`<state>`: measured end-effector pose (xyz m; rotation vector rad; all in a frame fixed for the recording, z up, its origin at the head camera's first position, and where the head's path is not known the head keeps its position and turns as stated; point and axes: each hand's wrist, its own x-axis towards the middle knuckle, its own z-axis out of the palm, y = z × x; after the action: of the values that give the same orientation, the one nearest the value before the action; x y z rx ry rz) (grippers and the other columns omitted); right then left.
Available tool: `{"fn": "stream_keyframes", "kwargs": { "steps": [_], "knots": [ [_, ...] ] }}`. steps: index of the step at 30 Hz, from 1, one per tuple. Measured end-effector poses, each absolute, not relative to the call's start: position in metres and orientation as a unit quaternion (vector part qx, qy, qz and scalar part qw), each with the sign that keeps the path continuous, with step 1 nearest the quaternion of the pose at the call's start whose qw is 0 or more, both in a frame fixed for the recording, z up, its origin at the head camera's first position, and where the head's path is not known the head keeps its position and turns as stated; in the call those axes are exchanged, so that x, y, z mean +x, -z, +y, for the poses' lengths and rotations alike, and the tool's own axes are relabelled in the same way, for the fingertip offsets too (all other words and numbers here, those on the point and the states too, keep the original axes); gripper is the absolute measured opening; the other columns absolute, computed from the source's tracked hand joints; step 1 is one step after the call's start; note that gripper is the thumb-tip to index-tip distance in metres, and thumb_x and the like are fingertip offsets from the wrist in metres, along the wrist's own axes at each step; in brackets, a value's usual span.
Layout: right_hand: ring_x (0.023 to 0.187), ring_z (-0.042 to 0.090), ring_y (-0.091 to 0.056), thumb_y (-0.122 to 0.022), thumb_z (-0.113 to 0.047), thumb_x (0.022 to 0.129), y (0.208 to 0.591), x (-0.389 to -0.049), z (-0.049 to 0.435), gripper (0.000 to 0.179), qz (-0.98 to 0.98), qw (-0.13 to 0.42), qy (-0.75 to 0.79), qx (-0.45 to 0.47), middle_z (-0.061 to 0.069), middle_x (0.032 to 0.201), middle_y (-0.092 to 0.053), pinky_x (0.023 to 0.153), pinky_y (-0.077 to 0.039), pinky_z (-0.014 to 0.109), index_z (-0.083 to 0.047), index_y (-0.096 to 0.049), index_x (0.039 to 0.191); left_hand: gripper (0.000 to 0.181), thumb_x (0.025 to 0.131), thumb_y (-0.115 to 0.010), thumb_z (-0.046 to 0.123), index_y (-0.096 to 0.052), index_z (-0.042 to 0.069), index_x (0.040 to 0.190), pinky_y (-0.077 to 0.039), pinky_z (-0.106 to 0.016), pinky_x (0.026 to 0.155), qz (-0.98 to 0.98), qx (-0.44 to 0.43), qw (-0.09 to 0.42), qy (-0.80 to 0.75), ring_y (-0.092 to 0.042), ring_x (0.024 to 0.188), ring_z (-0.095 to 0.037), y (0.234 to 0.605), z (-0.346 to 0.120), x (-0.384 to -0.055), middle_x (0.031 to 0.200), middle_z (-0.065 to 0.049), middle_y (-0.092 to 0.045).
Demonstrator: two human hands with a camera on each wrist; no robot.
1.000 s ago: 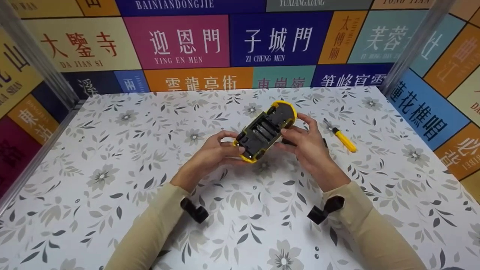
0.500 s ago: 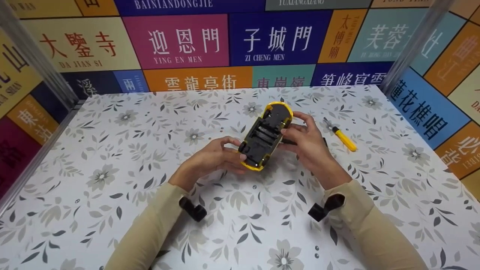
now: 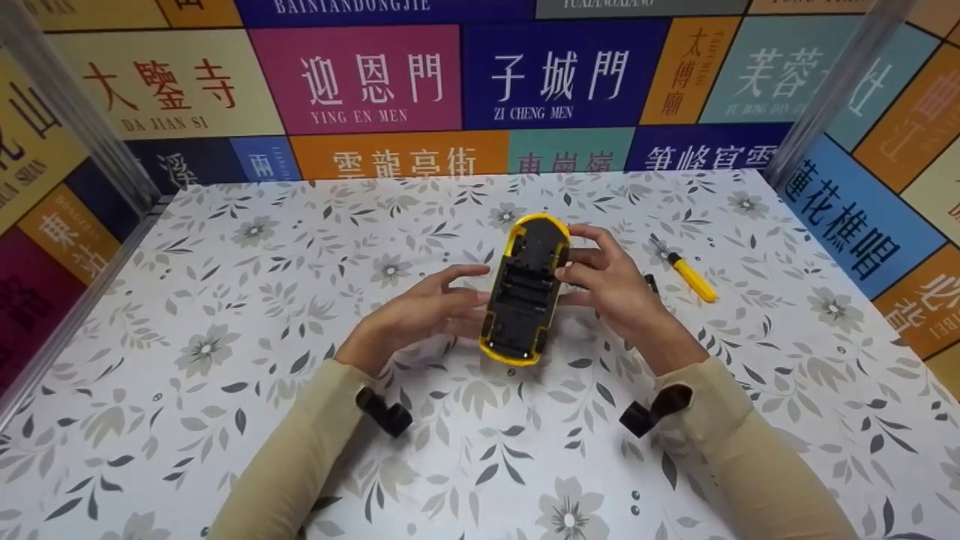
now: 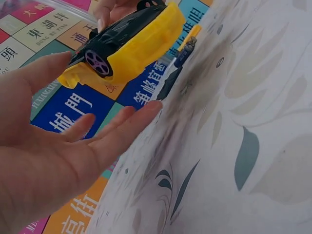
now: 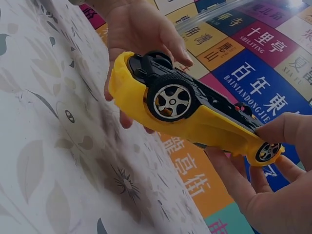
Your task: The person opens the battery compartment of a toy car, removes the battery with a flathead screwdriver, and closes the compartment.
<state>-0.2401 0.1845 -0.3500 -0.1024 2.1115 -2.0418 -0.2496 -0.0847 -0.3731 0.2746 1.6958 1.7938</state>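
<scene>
A yellow toy car (image 3: 525, 289) is held upside down above the table, its black underside facing up. My right hand (image 3: 619, 289) grips it along one side near its far end, thumb over the underside and fingers beneath, as the right wrist view shows. My left hand (image 3: 420, 311) is beside the car's other side with fingers extended and spread. In the left wrist view the left hand (image 4: 58, 146) has its palm open below the car (image 4: 141, 46), and its thumb reaches close to the car's end. Silver-spoked wheels show in the right wrist view.
A screwdriver (image 3: 694, 279) with a yellow handle lies on the table to the right of my right hand. A small black object (image 3: 651, 283) is mostly hidden behind that hand. Printed panels (image 3: 562, 75) stand along the back and sides of the floral-patterned table (image 3: 300, 420).
The toy car has turned so that its length points more toward me, its near end swinging closer. The left hand's fingers have come off its near end and straightened.
</scene>
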Motion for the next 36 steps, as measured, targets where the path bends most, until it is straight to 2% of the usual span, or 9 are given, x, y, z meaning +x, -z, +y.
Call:
{"fn": "stream_keyframes", "kwargs": {
  "steps": [5, 9, 19, 24, 30, 36],
  "knots": [
    [0.113, 0.024, -0.062, -0.058, -0.004, 0.096, 0.3517, -0.2407, 0.1838, 0.058, 0.728, 0.111, 0.675, -0.043, 0.011, 0.133, -0.052, 0.085, -0.063, 0.04, -0.022, -0.038, 0.148, 0.069, 0.098, -0.053, 0.002, -0.028, 0.028, 0.157, -0.055, -0.049, 0.103, 0.618, 0.13, 0.289, -0.72, -0.061, 0.121, -0.027, 0.3697, -0.0853, -0.2489, 0.151, -0.016, -0.046],
    [0.114, 0.026, -0.06, -0.058, -0.002, 0.094, 0.3533, -0.2413, 0.1837, 0.058, 0.733, 0.117, 0.668, -0.052, 0.012, 0.133, -0.052, 0.085, -0.063, 0.04, -0.021, -0.04, 0.146, 0.075, 0.096, -0.052, -0.003, -0.028, 0.033, 0.157, -0.057, -0.051, 0.099, 0.609, 0.142, 0.286, -0.726, -0.058, 0.124, -0.029, 0.3686, -0.0858, -0.2484, 0.154, -0.014, -0.043],
    [0.105, 0.022, -0.064, -0.061, -0.001, 0.092, 0.3552, -0.2408, 0.1835, 0.061, 0.733, 0.129, 0.662, -0.085, 0.012, 0.134, -0.051, 0.08, -0.063, 0.037, -0.019, -0.042, 0.147, 0.087, 0.093, -0.055, -0.009, -0.018, 0.034, 0.16, -0.06, -0.049, 0.093, 0.609, 0.188, 0.298, -0.711, -0.064, 0.114, -0.027, 0.3687, -0.0858, -0.245, 0.154, -0.016, -0.039],
    [0.11, 0.024, -0.063, -0.062, -0.004, 0.092, 0.3554, -0.24, 0.1822, 0.06, 0.743, 0.131, 0.651, -0.084, 0.012, 0.138, -0.052, 0.083, -0.062, 0.037, -0.023, -0.045, 0.146, 0.092, 0.091, -0.058, -0.011, -0.018, 0.035, 0.16, -0.06, -0.05, 0.092, 0.615, 0.205, 0.299, -0.7, -0.067, 0.112, -0.027, 0.369, -0.0867, -0.2441, 0.152, -0.017, -0.042],
    [0.116, 0.027, -0.061, -0.064, -0.006, 0.092, 0.3557, -0.2396, 0.1811, 0.059, 0.752, 0.138, 0.638, -0.087, 0.012, 0.139, -0.052, 0.087, -0.061, 0.038, -0.024, -0.045, 0.146, 0.094, 0.088, -0.061, -0.008, -0.018, 0.035, 0.16, -0.062, -0.038, 0.083, 0.645, 0.2, 0.291, -0.678, -0.069, 0.106, -0.023, 0.3694, -0.0854, -0.2442, 0.149, -0.016, -0.048],
    [0.115, 0.026, -0.062, -0.064, -0.006, 0.093, 0.3572, -0.2403, 0.1807, 0.061, 0.752, 0.142, 0.638, -0.088, 0.012, 0.141, -0.052, 0.089, -0.06, 0.04, -0.022, -0.043, 0.148, 0.093, 0.089, -0.06, -0.01, -0.018, 0.033, 0.16, -0.063, -0.037, 0.08, 0.645, 0.193, 0.294, -0.679, -0.071, 0.101, -0.024, 0.3704, -0.0834, -0.2451, 0.147, -0.019, -0.051]
  ]
}}
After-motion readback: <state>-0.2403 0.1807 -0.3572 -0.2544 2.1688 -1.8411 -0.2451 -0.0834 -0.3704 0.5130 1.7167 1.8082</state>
